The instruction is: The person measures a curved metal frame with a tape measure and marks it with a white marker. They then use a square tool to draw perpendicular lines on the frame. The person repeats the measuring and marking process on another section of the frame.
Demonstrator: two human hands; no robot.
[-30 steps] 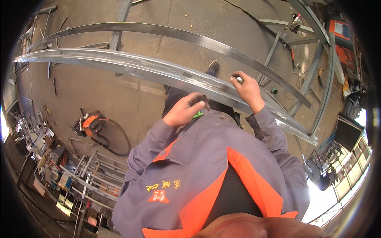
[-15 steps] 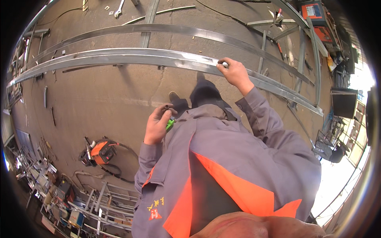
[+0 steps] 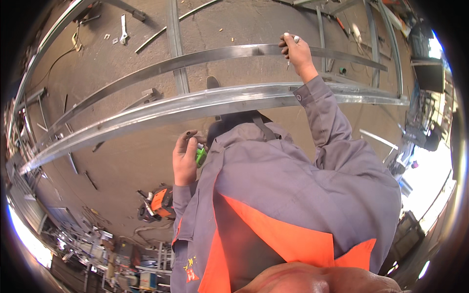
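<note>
My left hand [image 3: 185, 158] is held low in front of my jacket. Its fingers are closed round a small dark tube [image 3: 189, 134], whose open end shows at the fingertips. Against the palm side sits a bright green object [image 3: 201, 156], partly hidden, so its kind is unclear. Out over the frame, my right hand [image 3: 298, 52] grips a slim white pen-like stick [image 3: 296, 39]; a thin tip pokes out below the fingers. Below that wrist runs the near steel beam [image 3: 195, 108], and the hand overlaps the farther steel bar [image 3: 215, 54] in view.
One shoe [image 3: 212, 82] shows beyond the near beam. A crossing steel bar [image 3: 174, 39] joins the frame. On the floor lie an adjustable wrench [image 3: 123, 29] and a thin metal strip [image 3: 151, 39]. An orange machine [image 3: 160, 202] stands at lower left, near piled metal parts.
My right hand has left the near beam and moved up and away, past it. The beam sits lower in view, and a shoe now shows beyond it. My left hand keeps its hold.
</note>
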